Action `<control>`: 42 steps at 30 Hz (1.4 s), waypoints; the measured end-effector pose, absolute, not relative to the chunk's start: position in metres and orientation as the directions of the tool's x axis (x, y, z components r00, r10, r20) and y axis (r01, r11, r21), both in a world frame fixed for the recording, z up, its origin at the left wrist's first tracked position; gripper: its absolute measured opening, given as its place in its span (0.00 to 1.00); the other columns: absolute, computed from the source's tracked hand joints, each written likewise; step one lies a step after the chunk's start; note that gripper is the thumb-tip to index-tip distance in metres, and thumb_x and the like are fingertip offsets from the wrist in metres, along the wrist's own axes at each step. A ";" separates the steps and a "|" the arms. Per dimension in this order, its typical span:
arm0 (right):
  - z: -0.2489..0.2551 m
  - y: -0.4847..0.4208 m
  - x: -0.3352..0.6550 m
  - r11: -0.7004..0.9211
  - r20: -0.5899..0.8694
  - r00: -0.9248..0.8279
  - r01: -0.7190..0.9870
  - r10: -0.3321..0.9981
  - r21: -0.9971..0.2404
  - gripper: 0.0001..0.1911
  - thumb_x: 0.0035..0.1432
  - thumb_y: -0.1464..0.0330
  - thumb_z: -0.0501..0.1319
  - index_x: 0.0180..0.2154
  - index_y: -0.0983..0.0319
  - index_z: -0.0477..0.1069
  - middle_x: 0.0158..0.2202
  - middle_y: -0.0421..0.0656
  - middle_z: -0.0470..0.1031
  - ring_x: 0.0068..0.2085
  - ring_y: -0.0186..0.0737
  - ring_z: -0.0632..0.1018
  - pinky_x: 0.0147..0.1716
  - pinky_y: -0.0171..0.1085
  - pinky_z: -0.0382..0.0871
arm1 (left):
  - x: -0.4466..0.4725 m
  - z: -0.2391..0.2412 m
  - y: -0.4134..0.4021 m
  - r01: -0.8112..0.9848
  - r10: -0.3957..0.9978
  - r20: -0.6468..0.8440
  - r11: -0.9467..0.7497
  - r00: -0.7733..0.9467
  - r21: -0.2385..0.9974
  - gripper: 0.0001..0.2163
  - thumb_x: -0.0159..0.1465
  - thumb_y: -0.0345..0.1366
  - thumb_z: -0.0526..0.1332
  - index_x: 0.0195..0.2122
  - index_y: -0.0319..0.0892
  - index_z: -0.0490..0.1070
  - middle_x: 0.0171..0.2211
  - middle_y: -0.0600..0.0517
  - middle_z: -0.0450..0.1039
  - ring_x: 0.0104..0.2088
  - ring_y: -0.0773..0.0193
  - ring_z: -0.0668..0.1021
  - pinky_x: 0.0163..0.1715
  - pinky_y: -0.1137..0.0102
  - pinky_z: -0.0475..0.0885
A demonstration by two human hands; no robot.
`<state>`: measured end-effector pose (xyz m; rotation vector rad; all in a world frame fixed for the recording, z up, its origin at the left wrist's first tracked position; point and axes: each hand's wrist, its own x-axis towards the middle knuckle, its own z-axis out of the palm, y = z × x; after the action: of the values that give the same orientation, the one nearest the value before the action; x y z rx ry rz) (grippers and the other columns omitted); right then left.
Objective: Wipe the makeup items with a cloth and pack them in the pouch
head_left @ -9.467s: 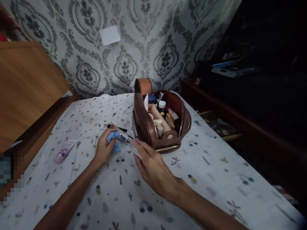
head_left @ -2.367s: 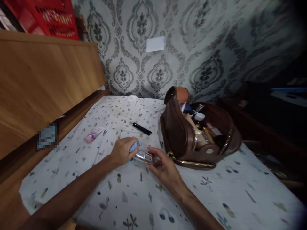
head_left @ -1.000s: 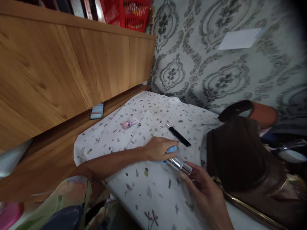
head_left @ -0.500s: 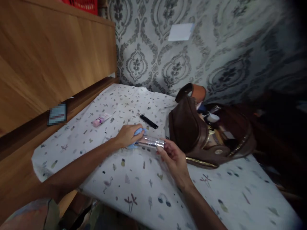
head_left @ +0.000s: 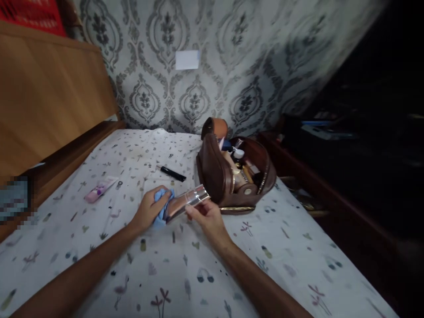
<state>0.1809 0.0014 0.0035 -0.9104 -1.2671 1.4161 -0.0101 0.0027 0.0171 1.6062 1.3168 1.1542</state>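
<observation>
My right hand [head_left: 210,217] pinches a shiny pinkish cosmetic bottle [head_left: 179,204] near its silvery cap, with the cap end tilted up to the right. A light blue cloth [head_left: 160,219] is bunched in my left hand [head_left: 148,207], pressed around the bottle's lower end. Beyond my hands, a slim black tube [head_left: 172,173] lies on the patterned white sheet [head_left: 132,274]. Farther left rests a pink and white squeeze tube [head_left: 100,189]. To the right of my hands stands a brown leather bag [head_left: 213,170], unzipped, with several cosmetics inside.
A wooden cabinet [head_left: 53,92] borders the left side, with a red basket [head_left: 36,17] on top. Patterned wallpaper [head_left: 205,26] covers the wall behind and carries a white plate [head_left: 187,60]. Dark furniture [head_left: 364,176] stands along the right edge.
My view has swung right, so everything sits farther left in the picture. The bottle has tilted, its cap end now higher. Both hands keep their hold.
</observation>
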 end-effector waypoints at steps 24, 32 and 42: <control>0.004 -0.006 0.180 -0.323 -0.215 -0.572 -0.092 0.791 -0.942 0.39 0.44 0.31 0.58 0.27 0.63 0.69 0.22 0.38 0.69 0.23 0.33 0.69 0.25 0.34 0.62 | 0.009 0.024 -0.010 0.140 0.996 -0.060 0.068 -0.064 0.988 0.26 0.55 0.56 0.67 0.49 0.44 0.73 0.27 0.56 0.71 0.22 0.64 0.72 0.22 0.72 0.70; 0.009 -0.004 0.186 -0.284 -0.163 -0.644 -0.088 0.747 -0.955 0.34 0.41 0.48 0.73 0.45 0.62 0.74 0.29 0.34 0.69 0.29 0.30 0.69 0.27 0.29 0.59 | -0.009 0.021 0.007 0.181 0.946 0.013 0.048 -0.323 0.982 0.28 0.54 0.64 0.61 0.39 0.42 0.75 0.26 0.55 0.69 0.30 0.60 0.72 0.30 0.71 0.68; 0.019 -0.002 0.197 -0.110 -0.031 -0.547 -0.112 0.837 -0.988 0.28 0.49 0.45 0.69 0.34 0.63 0.73 0.22 0.33 0.68 0.23 0.28 0.67 0.21 0.29 0.57 | -0.021 0.019 0.014 -0.007 0.928 -0.085 0.089 -0.362 0.996 0.25 0.51 0.62 0.65 0.29 0.42 0.72 0.22 0.58 0.69 0.24 0.64 0.71 0.25 0.72 0.67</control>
<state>0.1972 -0.0024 0.0189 -0.8274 -1.4649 1.7412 -0.0210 0.0141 0.0190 0.9506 1.5241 1.4007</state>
